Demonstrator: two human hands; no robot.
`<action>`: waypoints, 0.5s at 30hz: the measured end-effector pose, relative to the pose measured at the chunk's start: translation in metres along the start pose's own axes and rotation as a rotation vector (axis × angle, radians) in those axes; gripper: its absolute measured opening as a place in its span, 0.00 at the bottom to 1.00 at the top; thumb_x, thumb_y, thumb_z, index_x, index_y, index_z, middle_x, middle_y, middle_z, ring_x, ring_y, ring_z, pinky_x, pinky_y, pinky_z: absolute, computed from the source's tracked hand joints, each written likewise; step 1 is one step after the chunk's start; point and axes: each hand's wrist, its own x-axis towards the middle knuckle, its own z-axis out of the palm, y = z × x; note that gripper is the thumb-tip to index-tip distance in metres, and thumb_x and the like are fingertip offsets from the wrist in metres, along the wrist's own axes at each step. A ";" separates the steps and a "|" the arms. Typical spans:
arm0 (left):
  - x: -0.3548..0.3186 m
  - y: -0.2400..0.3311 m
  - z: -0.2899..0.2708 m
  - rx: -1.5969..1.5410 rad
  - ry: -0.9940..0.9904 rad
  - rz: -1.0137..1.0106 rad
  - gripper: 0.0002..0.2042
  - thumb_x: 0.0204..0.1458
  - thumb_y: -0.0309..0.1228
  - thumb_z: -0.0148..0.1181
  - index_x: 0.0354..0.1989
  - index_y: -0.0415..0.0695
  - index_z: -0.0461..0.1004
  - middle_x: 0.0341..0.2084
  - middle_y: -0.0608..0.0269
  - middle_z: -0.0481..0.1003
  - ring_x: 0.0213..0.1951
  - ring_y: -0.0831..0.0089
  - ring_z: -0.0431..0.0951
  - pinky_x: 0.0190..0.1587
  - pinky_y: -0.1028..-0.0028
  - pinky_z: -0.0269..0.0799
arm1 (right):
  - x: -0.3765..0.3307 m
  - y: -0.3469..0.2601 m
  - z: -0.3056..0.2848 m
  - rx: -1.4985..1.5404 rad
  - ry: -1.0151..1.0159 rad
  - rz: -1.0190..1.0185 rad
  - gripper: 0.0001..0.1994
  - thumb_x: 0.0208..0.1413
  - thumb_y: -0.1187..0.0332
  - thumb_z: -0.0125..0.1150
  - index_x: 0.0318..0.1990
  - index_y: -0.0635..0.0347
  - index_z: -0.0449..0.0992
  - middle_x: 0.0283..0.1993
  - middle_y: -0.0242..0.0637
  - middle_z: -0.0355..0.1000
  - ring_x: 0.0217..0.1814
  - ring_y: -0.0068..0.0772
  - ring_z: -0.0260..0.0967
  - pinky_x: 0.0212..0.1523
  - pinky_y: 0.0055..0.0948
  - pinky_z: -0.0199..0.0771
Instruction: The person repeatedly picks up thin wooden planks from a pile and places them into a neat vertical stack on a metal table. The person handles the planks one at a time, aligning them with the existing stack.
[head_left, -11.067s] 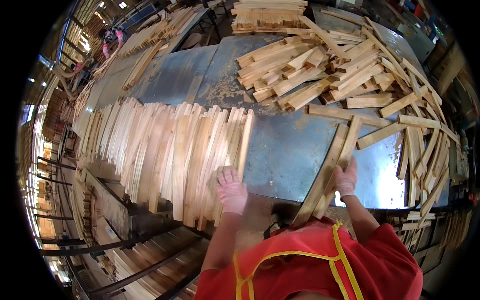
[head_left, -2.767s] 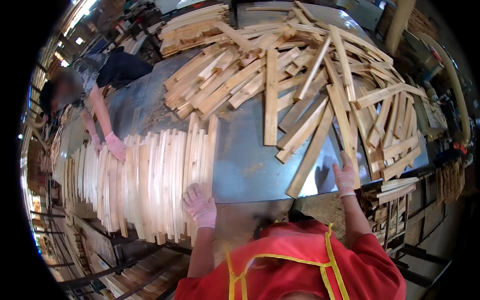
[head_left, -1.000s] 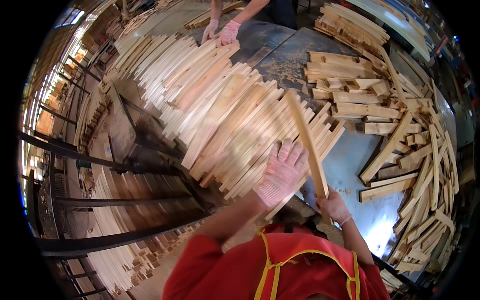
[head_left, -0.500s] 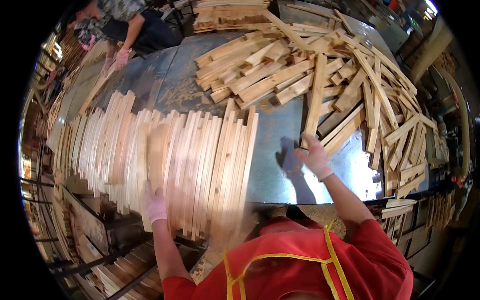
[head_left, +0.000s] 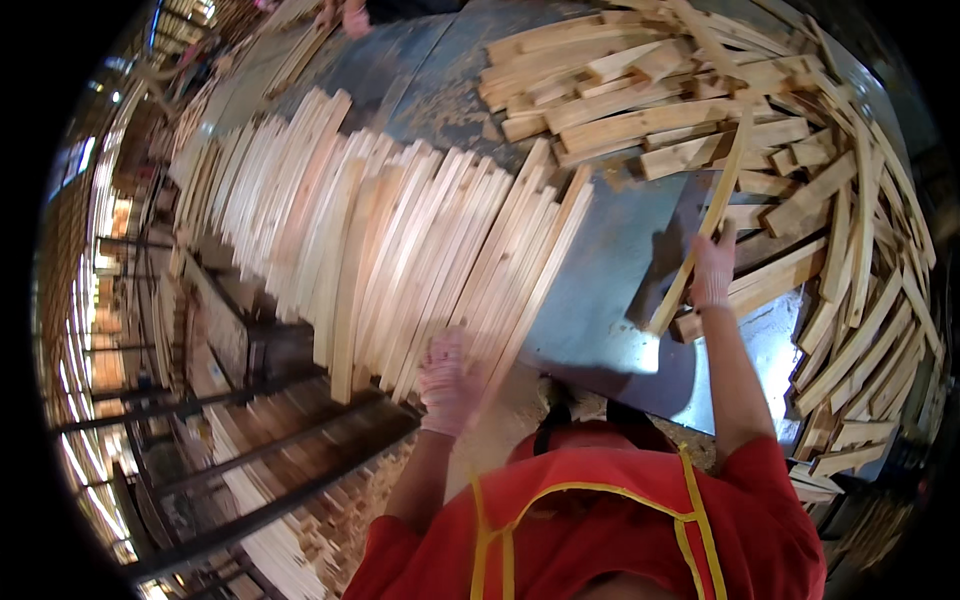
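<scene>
A long row of pale wooden strips (head_left: 470, 240) lies side by side on the metal table, running from the left to the middle. My left hand (head_left: 448, 375), in a thin pale glove and slightly blurred, is at the near ends of the strips on the right part of the row. Its fingers point up along them, with no separate piece visible in its grasp. My right hand (head_left: 713, 268), gloved too, is closed around a long wooden strip (head_left: 737, 160). That strip slants from the heap down toward the bare metal, its near end close to the table's front.
A jumbled heap of wooden pieces (head_left: 640, 120) covers the table (head_left: 590, 300) at the back and right. A co-worker's gloved hand (head_left: 355, 18) shows at the far left, near more strips (head_left: 300, 58). Below the row stands a dark metal frame (head_left: 260, 510).
The view has shifted, moving the table up and right in it. My left hand has moved right along the row's near ends. My right hand has closed on the long strip, now tilted.
</scene>
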 end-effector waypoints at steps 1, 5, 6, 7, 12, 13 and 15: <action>-0.018 -0.022 0.010 -0.011 0.011 -0.068 0.37 0.50 0.42 0.72 0.71 0.49 0.69 0.67 0.48 0.70 0.67 0.49 0.70 0.67 0.51 0.66 | -0.040 0.013 0.005 0.136 -0.086 0.006 0.32 0.55 0.79 0.59 0.70 0.65 0.63 0.52 0.39 0.73 0.48 0.28 0.69 0.47 0.28 0.74; -0.056 -0.084 0.022 -0.044 0.073 -0.192 0.36 0.48 0.39 0.73 0.68 0.47 0.71 0.66 0.49 0.71 0.66 0.48 0.70 0.65 0.49 0.66 | -0.180 0.097 0.029 0.302 -0.406 0.272 0.40 0.51 0.83 0.60 0.75 0.59 0.59 0.57 0.38 0.71 0.55 0.34 0.70 0.54 0.33 0.76; -0.060 -0.091 0.020 -0.060 0.086 -0.206 0.35 0.49 0.38 0.73 0.68 0.47 0.71 0.66 0.49 0.71 0.66 0.48 0.70 0.65 0.49 0.66 | -0.204 0.096 0.044 0.325 -0.462 0.370 0.38 0.51 0.81 0.58 0.73 0.59 0.59 0.48 0.38 0.72 0.42 0.35 0.74 0.44 0.35 0.80; -0.062 -0.097 0.016 -0.077 0.099 -0.212 0.35 0.49 0.38 0.73 0.68 0.47 0.71 0.66 0.49 0.71 0.66 0.48 0.70 0.65 0.49 0.66 | -0.214 0.106 0.059 0.242 -0.497 0.389 0.35 0.55 0.81 0.58 0.73 0.60 0.59 0.49 0.40 0.72 0.43 0.35 0.73 0.45 0.34 0.80; -0.066 -0.092 0.008 -0.192 0.122 -0.136 0.34 0.49 0.36 0.71 0.68 0.48 0.71 0.63 0.54 0.72 0.65 0.50 0.71 0.64 0.49 0.67 | -0.181 0.049 0.107 -0.522 -0.964 0.073 0.24 0.63 0.68 0.65 0.65 0.62 0.70 0.43 0.35 0.77 0.36 0.28 0.72 0.38 0.30 0.76; -0.063 -0.084 0.003 -0.212 0.116 -0.111 0.33 0.49 0.35 0.71 0.67 0.48 0.71 0.63 0.54 0.73 0.64 0.50 0.72 0.64 0.50 0.67 | -0.155 0.034 0.106 -0.892 -1.086 -0.011 0.22 0.64 0.65 0.65 0.63 0.62 0.73 0.41 0.35 0.78 0.35 0.26 0.71 0.36 0.29 0.75; -0.060 -0.064 -0.008 -0.257 0.091 -0.063 0.33 0.50 0.35 0.70 0.67 0.47 0.71 0.62 0.54 0.73 0.63 0.51 0.73 0.62 0.50 0.68 | -0.091 0.027 0.087 -0.672 -1.229 0.080 0.21 0.65 0.63 0.64 0.61 0.64 0.76 0.39 0.34 0.79 0.33 0.23 0.72 0.35 0.27 0.75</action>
